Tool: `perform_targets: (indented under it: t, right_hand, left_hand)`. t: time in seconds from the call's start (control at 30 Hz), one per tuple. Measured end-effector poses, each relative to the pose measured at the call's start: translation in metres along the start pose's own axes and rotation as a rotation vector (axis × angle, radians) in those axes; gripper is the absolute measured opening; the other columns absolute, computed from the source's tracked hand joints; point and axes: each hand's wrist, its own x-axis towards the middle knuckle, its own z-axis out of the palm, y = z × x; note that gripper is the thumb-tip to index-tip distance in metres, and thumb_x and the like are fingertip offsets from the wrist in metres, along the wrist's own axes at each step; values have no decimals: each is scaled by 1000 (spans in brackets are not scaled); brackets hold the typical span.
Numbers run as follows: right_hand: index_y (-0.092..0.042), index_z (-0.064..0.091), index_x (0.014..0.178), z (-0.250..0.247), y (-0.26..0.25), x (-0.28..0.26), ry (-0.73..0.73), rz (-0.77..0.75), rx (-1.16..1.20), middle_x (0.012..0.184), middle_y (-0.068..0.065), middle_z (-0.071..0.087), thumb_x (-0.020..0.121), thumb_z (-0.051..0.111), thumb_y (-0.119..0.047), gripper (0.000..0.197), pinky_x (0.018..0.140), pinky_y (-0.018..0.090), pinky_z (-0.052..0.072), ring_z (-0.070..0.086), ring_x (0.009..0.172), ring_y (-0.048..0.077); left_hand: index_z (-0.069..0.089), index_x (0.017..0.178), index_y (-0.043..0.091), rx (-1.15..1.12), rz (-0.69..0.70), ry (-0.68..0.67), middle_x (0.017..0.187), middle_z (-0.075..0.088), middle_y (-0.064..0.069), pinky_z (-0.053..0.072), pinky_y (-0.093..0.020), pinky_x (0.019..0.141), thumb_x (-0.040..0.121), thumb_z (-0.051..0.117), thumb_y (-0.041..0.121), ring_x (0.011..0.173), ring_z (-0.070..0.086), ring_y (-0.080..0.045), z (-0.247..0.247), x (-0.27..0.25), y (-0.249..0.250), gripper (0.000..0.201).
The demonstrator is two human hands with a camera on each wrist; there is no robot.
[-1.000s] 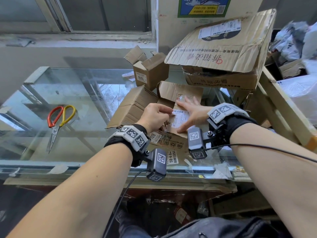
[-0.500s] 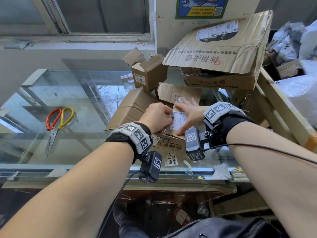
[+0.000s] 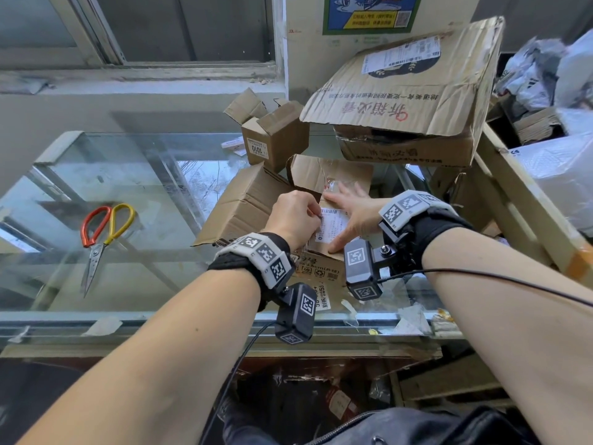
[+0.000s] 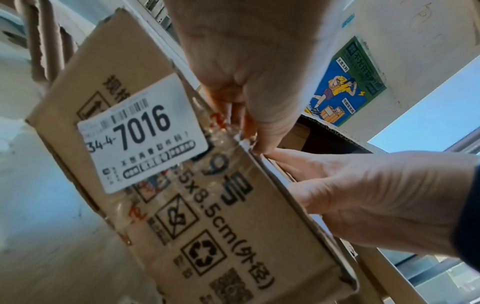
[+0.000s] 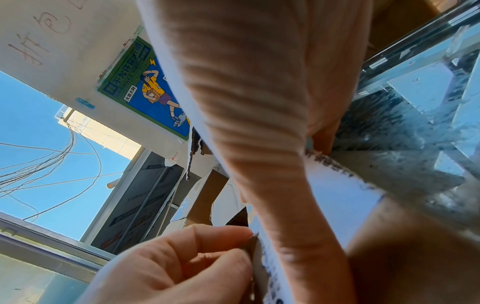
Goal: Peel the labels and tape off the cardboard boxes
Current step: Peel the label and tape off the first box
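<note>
An opened brown cardboard box (image 3: 247,207) lies on the glass tabletop (image 3: 144,178). A white shipping label (image 3: 333,224) is stuck on its top face. My left hand (image 3: 316,216) has its fingers curled and pinches the label's left edge; in the right wrist view, the left hand (image 5: 241,244) nips the label edge (image 5: 259,259) between thumb and forefinger. My right hand (image 3: 346,207) lies flat with spread fingers and presses on the box and label. In the left wrist view, the box's side (image 4: 233,236) carries a second white label reading 7016 (image 4: 145,133) under clear tape.
Red and yellow scissors (image 3: 102,232) lie on the glass at left. A small box marked 1010 (image 3: 276,139) and a large crumpled box with its own label (image 3: 407,101) stand behind. Wooden slats (image 3: 513,203) and plastic bags (image 3: 561,168) crowd the right side.
Both hands stay on the box. The left hand's fingers have edged slightly right onto the label's edge. The head view has shifted a little.
</note>
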Motion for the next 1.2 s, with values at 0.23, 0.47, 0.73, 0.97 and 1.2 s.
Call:
perform_targets:
  t: [0.23,0.47,0.73,0.97,1.2]
  right_hand:
    - [-29,-1,153,0,1,0,2,-2,1,159,0,-18,68,81,-40,118,114,51,-10,-23,143,28]
    - [-29,0,153,0,2,2,2,-9,11,159,1,-18,67,81,-40,118,114,51,-10,-24,143,29]
    - [-24,0,153,11,4,21,137,20,58,160,1,-13,71,74,-53,114,116,45,-6,-19,145,27]
    - [-18,-3,152,28,4,46,346,122,76,158,17,-14,59,78,-63,132,118,41,-6,-18,145,32]
    - [-17,-8,152,24,4,42,277,148,20,158,14,-18,58,73,-70,135,119,45,-5,-19,145,31]
  left_hand:
    - [61,76,24,-101,-133,-34,86,61,5,50,-28,75,83,64,16,91,62,-17,-3,3,1,10]
    - [59,108,20,-109,-230,-214,100,64,-4,61,-37,71,72,81,30,84,68,-19,-17,10,8,44]
    - [73,98,7,301,-1,-168,99,69,-12,53,-34,79,88,64,19,95,65,-30,-14,15,15,18]
    - [61,117,7,351,133,-56,116,56,-15,47,-42,88,90,53,6,107,57,-37,-7,12,10,28]
    - [69,106,9,284,96,-80,115,58,-13,43,-36,88,91,49,14,107,56,-35,-6,10,-3,25]
